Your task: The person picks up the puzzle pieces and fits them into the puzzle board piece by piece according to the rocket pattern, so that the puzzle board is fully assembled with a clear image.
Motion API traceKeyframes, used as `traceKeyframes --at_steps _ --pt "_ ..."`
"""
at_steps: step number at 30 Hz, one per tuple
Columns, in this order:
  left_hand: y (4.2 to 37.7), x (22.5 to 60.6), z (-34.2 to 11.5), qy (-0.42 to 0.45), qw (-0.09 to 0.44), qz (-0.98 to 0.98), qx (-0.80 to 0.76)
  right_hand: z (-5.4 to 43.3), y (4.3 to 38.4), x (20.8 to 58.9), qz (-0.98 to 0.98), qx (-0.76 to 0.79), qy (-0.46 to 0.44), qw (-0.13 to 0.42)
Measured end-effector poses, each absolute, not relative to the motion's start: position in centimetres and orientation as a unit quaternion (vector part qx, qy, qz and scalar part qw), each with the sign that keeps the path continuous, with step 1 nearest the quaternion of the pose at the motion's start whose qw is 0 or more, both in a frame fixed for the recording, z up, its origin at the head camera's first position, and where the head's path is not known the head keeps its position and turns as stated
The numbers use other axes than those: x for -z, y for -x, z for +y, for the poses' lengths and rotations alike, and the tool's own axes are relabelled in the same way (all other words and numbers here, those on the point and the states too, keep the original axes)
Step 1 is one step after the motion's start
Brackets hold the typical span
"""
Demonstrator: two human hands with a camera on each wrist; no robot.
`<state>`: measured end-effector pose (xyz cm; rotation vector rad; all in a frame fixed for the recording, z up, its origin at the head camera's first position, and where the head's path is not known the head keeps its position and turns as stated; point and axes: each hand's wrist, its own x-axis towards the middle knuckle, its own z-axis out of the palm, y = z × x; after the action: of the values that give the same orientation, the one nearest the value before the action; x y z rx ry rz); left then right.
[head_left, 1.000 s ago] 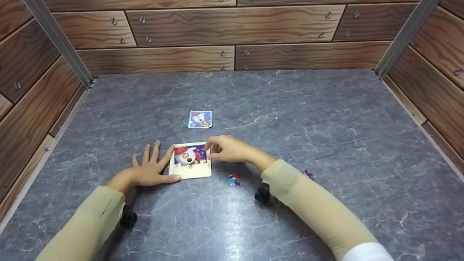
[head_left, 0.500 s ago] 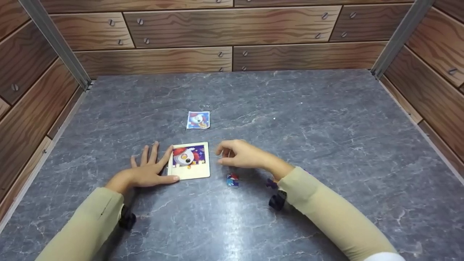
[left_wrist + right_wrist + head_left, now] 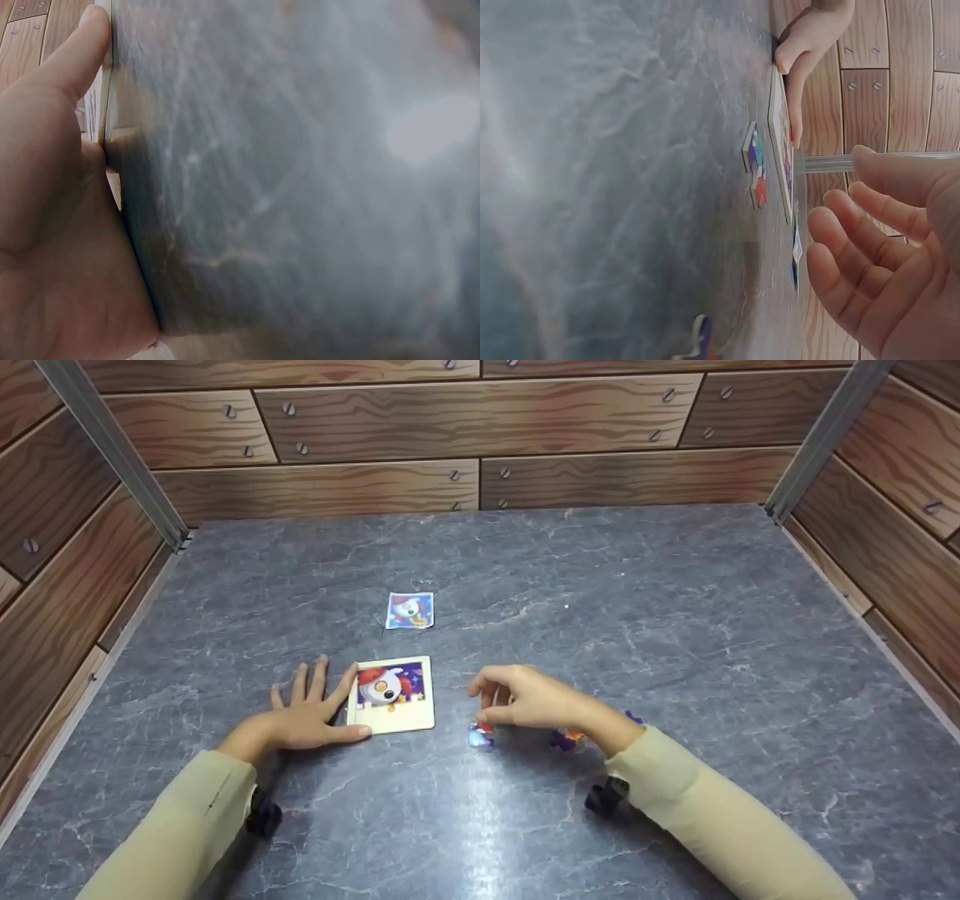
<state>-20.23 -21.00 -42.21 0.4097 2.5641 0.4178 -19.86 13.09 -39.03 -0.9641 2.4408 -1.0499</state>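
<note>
A cream puzzle tray [image 3: 401,720] lies flat on the grey marbled table. Its upper part holds joined pieces showing a white bird-like head in a red hat on purple; bare board shows below. My left hand [image 3: 300,720] rests spread at the tray's left edge, thumb on the lower left corner. Above a loose blue-and-red puzzle piece [image 3: 481,736] hovers my right hand [image 3: 532,697], its fingers loosely bent. The right wrist view shows nothing between those fingers, and the loose piece [image 3: 755,161] lying apart from them on the table.
Beneath the right wrist lies a purple-and-orange puzzle piece [image 3: 568,739]; another purple piece [image 3: 634,717] peeks out beyond the forearm. A small picture card [image 3: 410,610] with a similar bird lies behind the tray. Wood-patterned walls [image 3: 375,420] enclose the table.
My right hand has moved from the tray's right edge rightward and toward me, over the loose piece. More of the purple-and-orange piece has come into sight. My left hand stays in place.
</note>
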Motion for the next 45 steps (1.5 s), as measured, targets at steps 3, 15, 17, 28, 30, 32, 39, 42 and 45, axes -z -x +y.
traceKeyframes --at_steps 3,15,17,28,30,32,39,42,45 --pt "20.2 42.1 -21.0 -0.152 0.251 0.943 -0.157 13.5 19.4 39.2 0.856 0.373 0.321 0.157" --pt "20.3 42.2 -21.1 -0.149 0.245 0.945 -0.154 14.1 18.0 40.6 0.865 0.383 0.297 0.129" --pt "20.3 42.2 -21.1 -0.149 0.245 0.945 -0.156 13.9 17.8 40.9 0.866 0.384 0.293 0.127" --pt "20.2 42.2 -21.2 -0.150 0.247 0.944 -0.160 13.1 17.6 41.6 0.895 0.331 0.276 0.116" --pt "20.2 42.3 -21.1 -0.150 0.247 0.944 -0.161 13.1 17.6 41.7 0.901 0.319 0.269 0.114" --pt "20.2 42.3 -21.1 -0.151 0.247 0.943 -0.162 13.0 17.6 41.6 0.907 0.308 0.264 0.112" --pt "20.2 42.2 -21.0 -0.151 0.248 0.944 -0.159 12.8 17.6 41.6 0.910 0.298 0.267 0.112" --pt "20.2 42.2 -21.0 -0.150 0.249 0.944 -0.156 12.8 17.6 41.6 0.908 0.301 0.268 0.113" --pt "20.2 42.2 -21.0 -0.151 0.248 0.944 -0.157 12.7 17.6 41.7 0.908 0.299 0.269 0.112"
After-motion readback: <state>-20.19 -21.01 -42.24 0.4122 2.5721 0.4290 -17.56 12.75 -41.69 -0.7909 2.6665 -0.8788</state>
